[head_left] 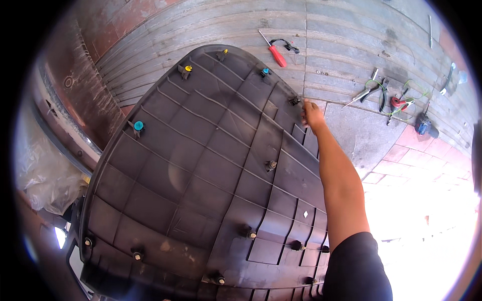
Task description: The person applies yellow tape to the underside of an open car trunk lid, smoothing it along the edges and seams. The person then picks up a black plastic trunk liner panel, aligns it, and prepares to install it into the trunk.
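Observation:
A large dark plastic car trim panel [201,145] lies before me with its ribbed back side up. My right hand [312,115] is closed on the panel's upper right edge, beside an empty-looking dark clip mount [294,101]. Along the panel's top and left sit a blue clip [265,72], a yellow clip [188,68] and a larger blue clip [139,126]. Pale-tipped clips, such as one near the middle [271,164] and one lower down [252,234], stand up from the lower part. My left hand does not show.
Beyond the panel, a red-handled screwdriver [277,56] lies on grey paving near a short black cable [286,44]. Farther right are black-handled pliers [384,95], red-handled pliers [400,104] and a blue power tool [425,125]. A car's metal sill [70,108] and clear plastic sheeting [47,170] stand at left.

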